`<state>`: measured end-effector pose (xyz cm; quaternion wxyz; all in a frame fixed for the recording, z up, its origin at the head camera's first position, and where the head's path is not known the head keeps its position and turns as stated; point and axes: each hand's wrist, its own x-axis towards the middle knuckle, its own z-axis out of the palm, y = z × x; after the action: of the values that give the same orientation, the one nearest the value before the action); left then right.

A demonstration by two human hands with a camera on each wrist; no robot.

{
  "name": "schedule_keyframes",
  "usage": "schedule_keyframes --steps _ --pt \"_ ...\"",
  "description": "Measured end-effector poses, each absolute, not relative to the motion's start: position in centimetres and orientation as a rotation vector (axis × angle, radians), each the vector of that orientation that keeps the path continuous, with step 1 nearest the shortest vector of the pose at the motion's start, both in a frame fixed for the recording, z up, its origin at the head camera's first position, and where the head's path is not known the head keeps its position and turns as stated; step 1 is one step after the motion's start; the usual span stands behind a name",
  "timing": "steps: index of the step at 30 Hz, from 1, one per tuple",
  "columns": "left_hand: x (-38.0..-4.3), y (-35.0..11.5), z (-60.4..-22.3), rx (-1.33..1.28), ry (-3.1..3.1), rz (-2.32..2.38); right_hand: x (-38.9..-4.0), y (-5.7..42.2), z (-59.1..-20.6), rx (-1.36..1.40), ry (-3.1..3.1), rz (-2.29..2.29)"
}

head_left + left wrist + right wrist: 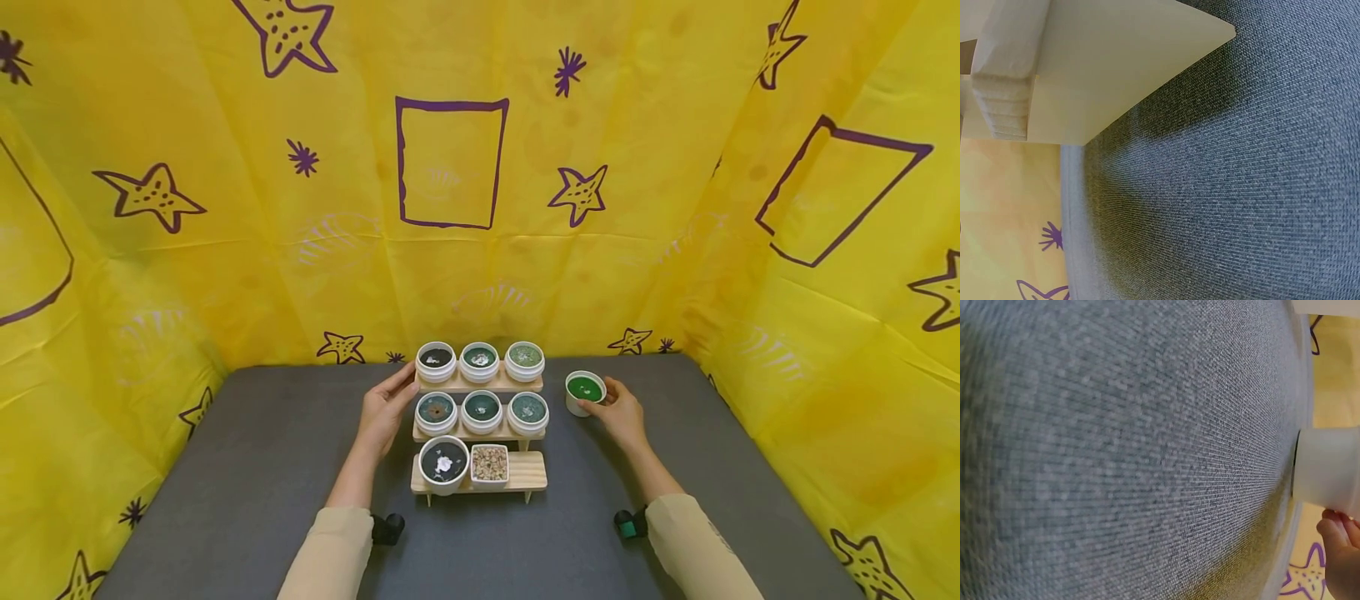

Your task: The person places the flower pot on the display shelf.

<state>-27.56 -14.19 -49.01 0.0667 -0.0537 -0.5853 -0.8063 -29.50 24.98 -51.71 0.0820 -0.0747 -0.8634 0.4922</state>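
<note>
In the head view my right hand pinches a white cup with bright green contents, thumb in front and fingers behind. The right wrist view shows the cup's pale side with my fingers against it; whether its base touches the cloth I cannot tell. My left hand grips the left end of the top shelf of a tiered wooden stand. On the upper two tiers sit several white bowls with dark or greenish contents. A larger bowl and a square dish of tan bits share the lowest tier.
Grey cloth covers the table under the stand. Yellow curtains with purple drawings hang behind and along both sides. A pale slanted side panel rises close to the left wrist camera.
</note>
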Motion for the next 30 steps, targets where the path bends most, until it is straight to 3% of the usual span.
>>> schedule_keyframes --steps 30 --pt "-27.43 -14.13 -48.81 -0.139 -1.759 -2.440 -29.62 24.99 -51.30 -0.191 -2.545 1.443"
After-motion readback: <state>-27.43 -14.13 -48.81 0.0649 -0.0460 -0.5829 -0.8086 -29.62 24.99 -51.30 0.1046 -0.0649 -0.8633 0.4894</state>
